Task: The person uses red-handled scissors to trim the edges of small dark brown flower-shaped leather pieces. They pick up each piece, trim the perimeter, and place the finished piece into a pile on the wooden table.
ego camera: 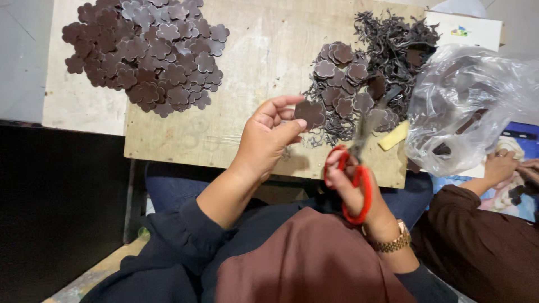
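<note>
We hold a brown flower-shaped piece (pixel 310 113) in our left hand (pixel 268 137), pinched by its edge between thumb and fingertips, above the near part of the wooden board (pixel 258 50). Our right hand (pixel 355 188) grips the red-handled scissors (pixel 356 168), fingers threaded through the loops and closed around them; the blades point up and away from us, blurred, so we cannot tell how far apart they stand. A gold-coloured watch (pixel 394 241) sits on that wrist.

On the board's far left lies a large heap of flower pieces (pixel 147 53), the same brown and the same shape. Just beyond the scissors lies a smaller pile of flower pieces (pixel 342 78), resting on and mixed with a tangle of thin dark trimmings (pixel 396 39). A pale yellow block (pixel 393 136) lies near the board's right edge.

The one container in view is a clear plastic bag (pixel 469 106) at the right, crumpled and lying open beside the trimmings; through its film we make out dark brown material inside, though its shape is unclear.

At the far right, another person's hand (pixel 502 164) in a brown sleeve rests near the bag.
</note>
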The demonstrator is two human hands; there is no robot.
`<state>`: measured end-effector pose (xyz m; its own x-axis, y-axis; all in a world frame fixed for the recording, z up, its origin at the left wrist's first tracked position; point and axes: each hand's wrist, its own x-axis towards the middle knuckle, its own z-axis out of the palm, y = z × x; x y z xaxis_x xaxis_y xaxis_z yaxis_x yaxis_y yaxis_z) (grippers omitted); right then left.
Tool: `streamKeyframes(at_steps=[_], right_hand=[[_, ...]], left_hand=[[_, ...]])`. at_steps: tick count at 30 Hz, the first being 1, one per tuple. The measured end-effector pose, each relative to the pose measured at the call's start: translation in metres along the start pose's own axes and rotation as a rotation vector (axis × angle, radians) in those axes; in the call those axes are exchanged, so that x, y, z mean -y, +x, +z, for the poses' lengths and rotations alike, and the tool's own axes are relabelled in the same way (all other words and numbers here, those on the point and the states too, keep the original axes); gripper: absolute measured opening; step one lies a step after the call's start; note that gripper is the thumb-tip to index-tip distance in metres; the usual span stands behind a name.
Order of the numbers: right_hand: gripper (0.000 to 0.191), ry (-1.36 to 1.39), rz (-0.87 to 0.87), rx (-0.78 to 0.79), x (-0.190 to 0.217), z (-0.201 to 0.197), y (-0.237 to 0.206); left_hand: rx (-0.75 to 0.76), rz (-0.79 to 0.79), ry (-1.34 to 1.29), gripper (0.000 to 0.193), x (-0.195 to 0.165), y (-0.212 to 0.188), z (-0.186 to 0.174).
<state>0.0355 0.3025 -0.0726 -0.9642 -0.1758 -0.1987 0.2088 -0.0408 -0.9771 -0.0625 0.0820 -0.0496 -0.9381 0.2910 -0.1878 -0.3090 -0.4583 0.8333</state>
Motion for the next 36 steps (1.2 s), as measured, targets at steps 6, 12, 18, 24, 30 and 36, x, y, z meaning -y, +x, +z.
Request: streamKeyframes(at_steps=[6,12,18,24,30,36], right_hand=[[0.041,-0.231,0.048,0.100,0.059,0.028,-0.012],[0.051,-0.024,0.056,0.164,0.062,0.042,-0.017],[0.070,-0.064,0.023,0.198,0.047,0.046,-0.016],[0.080,-0.017,0.014,0.207,0.041,0.046,-0.015],[0.084,-0.014,-0.011,0.237,0.041,0.044,-0.011],[0.080,0.041,0.027,0.208,0.041,0.046,-0.011]], left_hand=[[-0.052,-0.081,-0.161,0.019,-0.019,-0.017,0.022],[-0.012,-0.034,-0.238,0.016,-0.020,-0.025,0.022],[-0.011,-0.058,-0.176,0.015,-0.012,-0.028,0.019],[-0.019,0.032,-0.084,0.018,-0.007,-0.026,0.018],[-0.010,0.037,-0.092,0.018,-0.006,-0.030,0.020],[-0.028,0.081,-0.009,0.015,-0.002,-0.028,0.021]])
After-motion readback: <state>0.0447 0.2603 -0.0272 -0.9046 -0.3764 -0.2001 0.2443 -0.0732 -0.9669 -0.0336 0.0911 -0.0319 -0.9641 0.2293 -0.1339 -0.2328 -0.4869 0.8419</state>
